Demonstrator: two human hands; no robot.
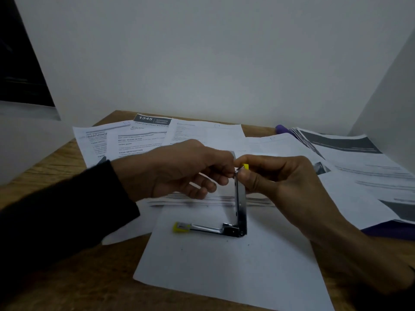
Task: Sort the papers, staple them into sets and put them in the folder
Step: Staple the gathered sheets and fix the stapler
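Observation:
A metal stapler point(240, 205) with yellow tips stands swung open on a blank white sheet point(233, 265), its base flat and its upper arm upright. My right hand point(276, 178) pinches the top of the upright arm near the yellow tip. My left hand point(179, 171) meets it from the left, fingertips pinched at the arm's top edge; what they hold is too small to tell. Printed papers point(134, 140) lie spread across the back of the wooden table point(56, 162). A purple folder point(390, 230) shows under the papers at the right.
A fanned stack of printed sheets point(359, 158) covers the right side of the table. White walls enclose the table at the back and right. A dark panel point(20, 63) stands at the far left. Bare wood shows at the front left.

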